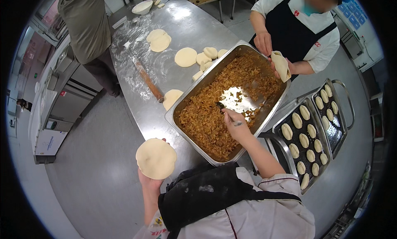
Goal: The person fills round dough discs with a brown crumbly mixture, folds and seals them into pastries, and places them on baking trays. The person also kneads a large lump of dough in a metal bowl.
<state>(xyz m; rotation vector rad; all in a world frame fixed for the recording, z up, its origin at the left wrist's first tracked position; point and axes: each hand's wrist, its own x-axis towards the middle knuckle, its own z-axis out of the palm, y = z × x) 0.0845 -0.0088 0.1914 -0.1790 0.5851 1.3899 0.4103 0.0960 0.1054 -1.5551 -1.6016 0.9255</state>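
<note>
On the palm and fingers of my left hand (pixel 152 181) lies a flat round dough wrapper (pixel 156 158), held to the left of the steel pan. My right hand (pixel 237 125) grips a metal spoon (pixel 220 106) whose bowl touches the brown minced filling (pixel 201 118). The filling lies in a deep rectangular steel pan (pixel 195 148), with part of its bottom bare and shiny. Another dough round (pixel 172 98) sits partly behind the pan's left corner. Beyond it a wooden rolling pin (pixel 148 80) rests on the floured steel table (pixel 124 65).
Across the pan a co-worker holds a partly folded dough piece (pixel 280 66). Dough rounds (pixel 185 57) and small dough pieces lie behind the pan. A bowl of flour (pixel 142 7) stands at the far end. Black trays (pixel 291 115) with shaped dumplings are at the right. Another person stands at the upper left.
</note>
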